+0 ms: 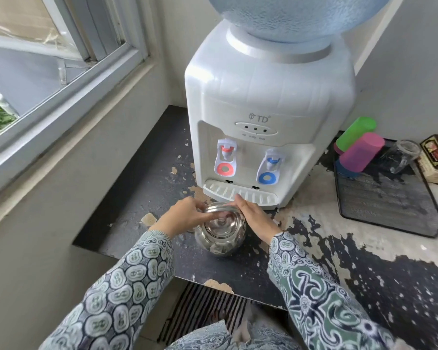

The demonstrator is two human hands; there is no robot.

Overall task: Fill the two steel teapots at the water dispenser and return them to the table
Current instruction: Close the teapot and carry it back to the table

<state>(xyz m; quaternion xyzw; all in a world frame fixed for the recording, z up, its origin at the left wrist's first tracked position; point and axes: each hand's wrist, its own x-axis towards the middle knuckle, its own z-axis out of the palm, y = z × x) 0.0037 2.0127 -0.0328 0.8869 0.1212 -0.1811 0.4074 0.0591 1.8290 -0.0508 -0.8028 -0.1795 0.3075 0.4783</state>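
One teapot (221, 234) – two hands (185, 215) (254, 215) on its handle.

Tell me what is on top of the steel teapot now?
Both hands are on the teapot: the left hand and right hand hold the handle arched over its lid. The lid knob is partly covered by the fingers. The inside is hidden under the lid.

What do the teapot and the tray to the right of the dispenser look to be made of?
Teapot: polished steel, apparently; its lid and belly mirror the surroundings. Tray: seemingly black wire mesh in a thin metal frame; the fine grid shows the counter through it.
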